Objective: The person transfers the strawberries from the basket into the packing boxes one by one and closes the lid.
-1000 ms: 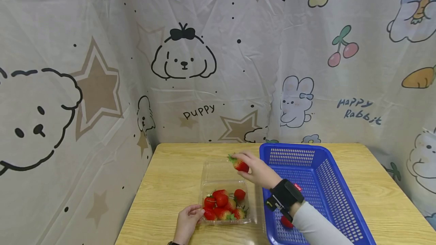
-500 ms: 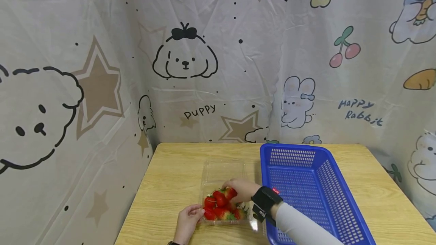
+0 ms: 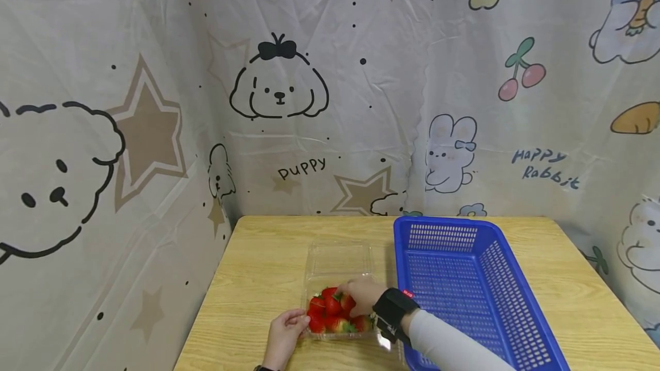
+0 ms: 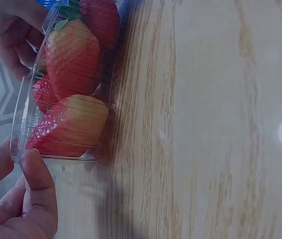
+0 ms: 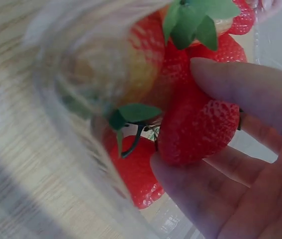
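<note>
A clear hinged plastic box [image 4: 17,117] holding several red strawberries [image 3: 317,306] lies on the table, its lid [image 3: 337,257] folded back. With thumb and fingers, my left hand [image 3: 285,332] pinches the box's near left corner. My right hand [image 3: 364,295] reaches into the box's right part, thumb and fingers around a strawberry [image 5: 200,129]. That strawberry sits among the others; in the right wrist view green leaves and a thin stem show beside it. The right hand partly covers the fruit in the head view.
Right of the box stands a blue slotted basket [image 3: 447,221], with my right forearm [image 3: 454,339] over its near left side, hiding part of its inside. The wooden table [image 3: 263,262] meets a patterned curtain [image 3: 330,188] behind and at both sides.
My right hand has brought a strawberry from above the lid down into the box, then shifted slightly nearer. The left hand stays at the box's corner.
</note>
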The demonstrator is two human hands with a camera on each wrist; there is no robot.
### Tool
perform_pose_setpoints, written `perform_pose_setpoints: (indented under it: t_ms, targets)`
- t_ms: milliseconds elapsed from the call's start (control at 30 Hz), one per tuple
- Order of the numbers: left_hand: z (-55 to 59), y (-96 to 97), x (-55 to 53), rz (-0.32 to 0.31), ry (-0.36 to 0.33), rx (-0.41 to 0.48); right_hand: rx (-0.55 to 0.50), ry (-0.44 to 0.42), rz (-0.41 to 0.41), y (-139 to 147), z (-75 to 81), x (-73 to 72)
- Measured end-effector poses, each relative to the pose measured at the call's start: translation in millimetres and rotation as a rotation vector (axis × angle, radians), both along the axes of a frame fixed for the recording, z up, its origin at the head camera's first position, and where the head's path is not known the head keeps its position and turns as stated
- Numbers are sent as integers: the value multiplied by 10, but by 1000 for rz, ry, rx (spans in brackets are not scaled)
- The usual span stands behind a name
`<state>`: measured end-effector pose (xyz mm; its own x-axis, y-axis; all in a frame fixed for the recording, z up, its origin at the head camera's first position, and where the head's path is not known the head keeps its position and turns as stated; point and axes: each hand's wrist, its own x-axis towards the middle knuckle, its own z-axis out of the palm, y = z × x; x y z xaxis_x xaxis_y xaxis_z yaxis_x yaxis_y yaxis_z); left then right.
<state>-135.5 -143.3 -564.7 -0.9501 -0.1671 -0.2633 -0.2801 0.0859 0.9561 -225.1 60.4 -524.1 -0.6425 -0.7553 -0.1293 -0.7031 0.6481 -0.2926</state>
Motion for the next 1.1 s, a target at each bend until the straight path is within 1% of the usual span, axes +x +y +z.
perform_pose_setpoints:
  t_ms: [100,267,467,533,600,667,733,767,833,900,967,1000,1100]
  targets:
    - [2,10,-8,10,3,-2,8,-11,-15,-2,-41,-9]
    - [14,20,-12,17,13,-5,4,-48,-19,-1,-59,-23]
    - [9,16,-5,9,16,-3,12,-85,-4,1,-11,-41]
    - [5,14,1,10,18,-2,13,-87,14,9,72,-49]
    - [2,10,7,13,19,-1,-11,-109,26,26,208,-50]
    - [2,6,11,11,18,-3,-43,-118,15,55,389,-47]
    - [4,4,11,10,15,-5,-99,-116,-6,100,585,-42]
    - [6,3,9,11,12,-5,-133,-91,-14,134,666,-42]
    - [12,5,8,9,9,-5,-203,3,-26,214,811,-52]
    - [18,8,5,8,10,-6,-283,104,-29,309,913,-69]
    - [20,11,2,8,8,-6,-352,201,-47,413,978,-92]
    - [21,11,2,6,8,-9,-386,237,-61,466,1001,-103]
    - [14,10,0,8,7,-8,-436,302,-141,638,1022,-131]
